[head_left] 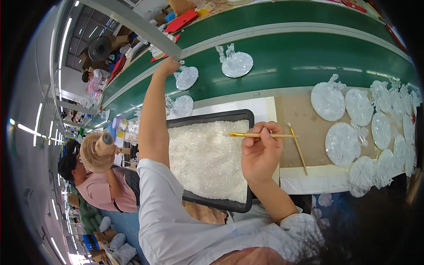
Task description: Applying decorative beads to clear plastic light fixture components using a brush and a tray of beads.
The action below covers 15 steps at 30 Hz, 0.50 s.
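Left hand (pixel 168 66) fingertips behind rail (pixel 132 22)

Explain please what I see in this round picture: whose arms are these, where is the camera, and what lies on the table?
The camera sits on a person's head and looks down, so both arms are that person's own. Its wide lens bends straight edges. The right hand holds a thin gold-tipped brush over a black tray filled with small clear white grains. The left hand reaches up and touches a grey bar overhead. A second brush lies on the brown table, beside many round clear discs. More discs ride on the green belt. Another person sits at the left.
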Available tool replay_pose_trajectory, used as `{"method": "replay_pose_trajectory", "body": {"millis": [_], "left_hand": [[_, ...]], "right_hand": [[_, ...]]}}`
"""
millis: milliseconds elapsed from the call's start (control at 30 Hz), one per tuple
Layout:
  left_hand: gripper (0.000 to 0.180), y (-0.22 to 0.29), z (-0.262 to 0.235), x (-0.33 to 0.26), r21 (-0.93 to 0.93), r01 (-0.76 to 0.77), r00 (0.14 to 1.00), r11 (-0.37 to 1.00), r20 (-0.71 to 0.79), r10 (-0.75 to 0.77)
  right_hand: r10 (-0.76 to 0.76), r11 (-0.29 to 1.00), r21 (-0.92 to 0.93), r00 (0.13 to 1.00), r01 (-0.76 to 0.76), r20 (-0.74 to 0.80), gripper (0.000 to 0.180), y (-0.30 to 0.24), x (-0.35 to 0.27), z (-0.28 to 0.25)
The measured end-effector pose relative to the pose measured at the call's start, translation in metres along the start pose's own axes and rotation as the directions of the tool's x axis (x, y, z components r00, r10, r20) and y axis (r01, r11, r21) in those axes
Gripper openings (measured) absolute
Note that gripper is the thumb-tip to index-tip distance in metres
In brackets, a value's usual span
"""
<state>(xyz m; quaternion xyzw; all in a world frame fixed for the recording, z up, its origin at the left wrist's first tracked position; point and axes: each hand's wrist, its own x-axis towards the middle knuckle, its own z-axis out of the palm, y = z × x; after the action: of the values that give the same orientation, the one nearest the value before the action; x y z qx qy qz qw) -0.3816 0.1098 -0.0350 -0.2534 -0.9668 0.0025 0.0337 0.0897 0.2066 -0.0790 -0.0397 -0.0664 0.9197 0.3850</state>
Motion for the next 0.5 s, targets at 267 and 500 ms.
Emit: {"method": "replay_pose_trajectory", "body": {"millis": [267, 500], "left_hand": [[0.038, -0.042, 0.036, 0.021, -0.185, -0.263, 0.965, 0.947, -0.052, 0.258], [0.026, -0.024, -0.014, -0.018, -0.019, -0.431, 0.859, 0.902, -0.316, 0.404]], "right_hand": [[0.024, 0.998, 0.058, 0.999, -0.026, 0.048, 0.012, 0.002, 0.002, -0.005], [0.068, 0.997, 0.023, 0.996, -0.069, 0.063, 0.011, 0.001, 0.002, -0.008]]}}
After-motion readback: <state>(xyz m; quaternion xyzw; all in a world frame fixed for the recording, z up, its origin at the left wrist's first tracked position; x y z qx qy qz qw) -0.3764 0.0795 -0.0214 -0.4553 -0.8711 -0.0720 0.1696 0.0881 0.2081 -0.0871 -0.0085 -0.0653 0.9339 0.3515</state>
